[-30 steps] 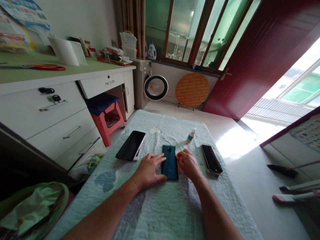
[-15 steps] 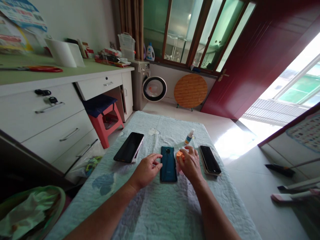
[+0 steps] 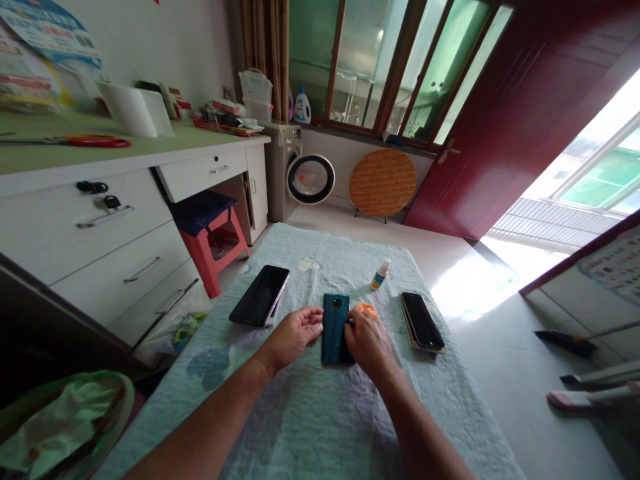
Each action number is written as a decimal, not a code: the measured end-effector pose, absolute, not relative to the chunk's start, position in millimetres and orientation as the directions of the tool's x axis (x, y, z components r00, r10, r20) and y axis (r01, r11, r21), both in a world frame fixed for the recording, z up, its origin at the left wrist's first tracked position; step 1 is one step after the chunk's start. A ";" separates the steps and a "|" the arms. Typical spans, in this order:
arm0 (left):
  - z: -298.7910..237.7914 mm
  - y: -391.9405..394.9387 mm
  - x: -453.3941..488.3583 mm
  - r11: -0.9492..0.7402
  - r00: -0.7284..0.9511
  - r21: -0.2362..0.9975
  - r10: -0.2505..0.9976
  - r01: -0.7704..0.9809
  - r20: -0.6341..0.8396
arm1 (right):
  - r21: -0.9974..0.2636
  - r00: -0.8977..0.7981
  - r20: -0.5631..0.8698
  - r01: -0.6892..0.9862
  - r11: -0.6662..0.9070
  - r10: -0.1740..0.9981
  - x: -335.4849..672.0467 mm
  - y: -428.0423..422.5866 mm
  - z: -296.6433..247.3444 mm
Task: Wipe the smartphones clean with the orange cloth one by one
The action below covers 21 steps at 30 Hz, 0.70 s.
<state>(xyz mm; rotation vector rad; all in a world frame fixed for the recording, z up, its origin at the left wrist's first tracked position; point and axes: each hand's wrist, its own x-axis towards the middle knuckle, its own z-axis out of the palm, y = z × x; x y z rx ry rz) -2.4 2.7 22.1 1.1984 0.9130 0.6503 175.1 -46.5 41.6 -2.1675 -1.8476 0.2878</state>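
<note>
On the pale green quilted cloth over the table, the left hand rested loosely open, its fingertips against the left edge of a dark teal smartphone that lay back up in the middle. The right hand lay bent over the phone's near right part; whether it gripped could not be told. A black phone with silver edge lay at the left, another black phone at the right, a small white spray bottle farther off, and a small orange piece just beyond the right hand.
</note>
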 end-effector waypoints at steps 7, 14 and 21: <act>15.4 5.3 -3.2 0.267 0.509 0.964 0.830 -0.008 -0.226 | -0.602 0.250 0.090 0.785 -0.147 0.964 178.7 -41.4 29.2; 6.9 7.7 -3.9 0.225 0.516 0.974 0.838 -0.030 -0.177 | -0.786 0.349 0.076 0.598 -0.159 0.934 182.2 -37.0 19.0; 11.9 7.0 -3.8 0.223 0.506 0.974 0.844 -0.037 -0.174 | -0.966 0.398 0.009 0.240 -0.094 0.917 180.3 -32.6 14.3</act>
